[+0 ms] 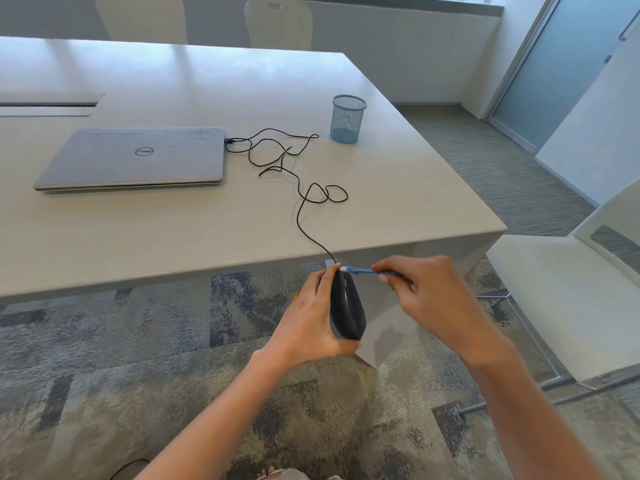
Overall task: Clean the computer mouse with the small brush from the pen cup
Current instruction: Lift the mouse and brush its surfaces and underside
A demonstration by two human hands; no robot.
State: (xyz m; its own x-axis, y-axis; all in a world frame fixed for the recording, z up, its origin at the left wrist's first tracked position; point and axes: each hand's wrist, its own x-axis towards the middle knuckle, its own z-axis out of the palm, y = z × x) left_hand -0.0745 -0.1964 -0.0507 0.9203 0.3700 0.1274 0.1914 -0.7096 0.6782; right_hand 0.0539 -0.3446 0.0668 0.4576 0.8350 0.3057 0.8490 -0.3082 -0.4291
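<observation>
Blue brush (367, 271) tip touches the black mouse (347, 308): cleaning time.
The left hand (306, 320) grips the mouse; the right hand (429, 292) pinches the brush. Next probably come small, soft strokes.

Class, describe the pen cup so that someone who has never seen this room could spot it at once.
Start at the big pale table and go to its far right side, beyond the closed silver laptop. There, past the tangled black cable, the pen cup stands upright. It is the only blue wire-mesh thing on the tabletop.
</observation>
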